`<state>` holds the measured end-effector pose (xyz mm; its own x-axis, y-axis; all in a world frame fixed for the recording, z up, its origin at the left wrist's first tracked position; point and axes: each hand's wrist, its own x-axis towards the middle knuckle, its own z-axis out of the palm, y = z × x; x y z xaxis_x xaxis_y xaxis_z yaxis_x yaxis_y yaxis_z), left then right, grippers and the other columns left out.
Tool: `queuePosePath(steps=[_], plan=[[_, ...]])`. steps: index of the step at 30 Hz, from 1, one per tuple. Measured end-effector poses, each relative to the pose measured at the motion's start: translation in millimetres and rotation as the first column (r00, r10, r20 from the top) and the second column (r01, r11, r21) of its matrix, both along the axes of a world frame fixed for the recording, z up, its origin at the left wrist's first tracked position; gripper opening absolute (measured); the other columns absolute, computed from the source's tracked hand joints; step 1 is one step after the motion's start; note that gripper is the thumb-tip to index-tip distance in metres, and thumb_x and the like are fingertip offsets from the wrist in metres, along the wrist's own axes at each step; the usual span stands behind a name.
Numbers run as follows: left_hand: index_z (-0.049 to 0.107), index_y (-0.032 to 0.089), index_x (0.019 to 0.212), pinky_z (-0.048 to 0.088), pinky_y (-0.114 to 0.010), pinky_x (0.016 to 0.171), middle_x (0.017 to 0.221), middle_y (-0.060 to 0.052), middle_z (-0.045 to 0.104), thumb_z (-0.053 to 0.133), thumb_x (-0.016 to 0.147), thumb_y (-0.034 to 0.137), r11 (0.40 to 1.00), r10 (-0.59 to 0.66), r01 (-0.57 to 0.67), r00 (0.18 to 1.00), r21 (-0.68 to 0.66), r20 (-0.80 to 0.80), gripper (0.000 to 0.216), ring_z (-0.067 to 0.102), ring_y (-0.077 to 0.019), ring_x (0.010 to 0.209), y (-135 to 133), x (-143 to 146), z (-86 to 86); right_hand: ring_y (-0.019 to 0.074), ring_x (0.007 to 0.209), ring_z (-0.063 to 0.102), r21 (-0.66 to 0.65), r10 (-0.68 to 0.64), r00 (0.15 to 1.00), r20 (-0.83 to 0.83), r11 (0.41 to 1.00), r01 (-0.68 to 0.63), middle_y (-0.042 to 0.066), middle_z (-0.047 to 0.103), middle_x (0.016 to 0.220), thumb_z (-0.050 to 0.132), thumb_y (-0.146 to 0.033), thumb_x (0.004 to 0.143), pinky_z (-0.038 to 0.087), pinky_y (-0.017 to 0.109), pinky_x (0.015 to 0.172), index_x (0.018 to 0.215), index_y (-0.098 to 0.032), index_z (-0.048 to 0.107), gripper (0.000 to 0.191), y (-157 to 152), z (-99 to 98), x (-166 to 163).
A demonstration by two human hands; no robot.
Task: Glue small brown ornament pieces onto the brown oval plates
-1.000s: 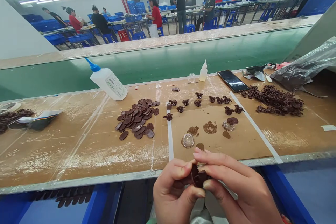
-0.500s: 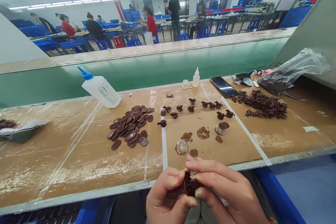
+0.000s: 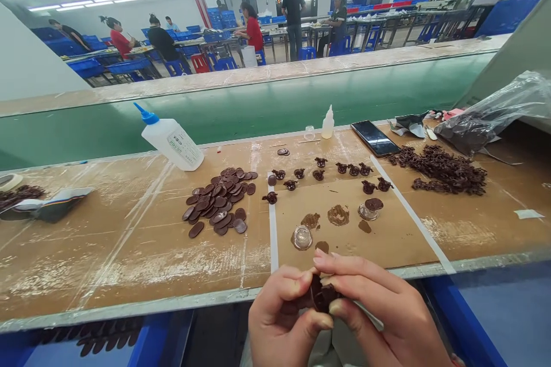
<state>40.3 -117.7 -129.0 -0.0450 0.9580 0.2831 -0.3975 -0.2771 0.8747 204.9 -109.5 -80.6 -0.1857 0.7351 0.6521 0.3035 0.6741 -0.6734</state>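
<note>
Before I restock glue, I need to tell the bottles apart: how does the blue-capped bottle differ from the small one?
The blue-capped bottle is far bigger than the small bottle. It leans tilted, nozzle up-left, while the small bottle stands upright. Its cap is blue and it carries a label; the small bottle is plain white. Both are pale plastic with pointed nozzles, at the bench's far edge.

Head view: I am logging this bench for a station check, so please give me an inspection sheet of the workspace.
Surface: worn brown bench with white tape strips and dark smears.
Job's things: small dark brown piece pinched between both hands; pile of brown oval discs; row of small brown shaped pieces; heap of similar pieces.
Clutter: large glue bottle lying tilted, small dropper bottle, phone, plastic bag.
Hands: left hand and right hand meet at the bench edge.
Cables: nothing seen.
Surroundings: green conveyor belt; people at far tables with blue crates.
</note>
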Motion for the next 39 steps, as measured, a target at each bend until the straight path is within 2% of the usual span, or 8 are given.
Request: queuePosePath(steps=[12, 27, 39], plan=[[0.081, 0.03, 0.1, 0.06, -0.017, 0.069, 0.087, 0.003, 0.07, 0.093, 0.074, 0.024, 1.0, -0.002, 0.002, 1.0, 0.0, -0.003, 0.029, 0.07, -0.0101, 0.075, 3.5, 4.5, 1.1, 0.0195, 0.11, 0.077, -0.011, -0.003, 1.0, 0.01, 1.0, 0.003, 0.011, 0.08, 0.114, 0.059, -0.022, 0.106, 0.062, 0.022, 0.097, 0.108, -0.019, 0.07, 0.011, 3.5, -2.6, 2.7], [0.083, 0.031, 0.096, 0.057, -0.016, 0.064, 0.08, 0.003, 0.069, 0.094, 0.072, 0.03, 0.999, 0.049, -0.049, 0.998, 0.005, -0.038, 0.027, 0.066, -0.0096, 0.068, 5.0, 5.2, 5.4, 0.0204, 0.112, 0.076, -0.044, 0.022, 0.999, 0.023, 0.999, -0.021, 0.011, 0.08, 0.116, 0.058, -0.022, 0.106, 0.062, 0.024, 0.098, 0.11, -0.02, 0.068, 0.011, 5.6, -3.4, 2.4], [0.082, 0.031, 0.099, 0.057, -0.019, 0.067, 0.083, 0.002, 0.071, 0.094, 0.072, 0.033, 0.998, 0.055, -0.055, 0.996, -0.003, -0.073, 0.029, 0.067, -0.0108, 0.071, 5.4, 5.3, 6.3, 0.0197, 0.114, 0.075, -0.03, 0.027, 1.0, 0.01, 0.999, -0.027, 0.011, 0.079, 0.117, 0.059, -0.018, 0.105, 0.06, 0.023, 0.101, 0.113, -0.02, 0.067, 0.011, 5.2, -2.0, 2.0]])
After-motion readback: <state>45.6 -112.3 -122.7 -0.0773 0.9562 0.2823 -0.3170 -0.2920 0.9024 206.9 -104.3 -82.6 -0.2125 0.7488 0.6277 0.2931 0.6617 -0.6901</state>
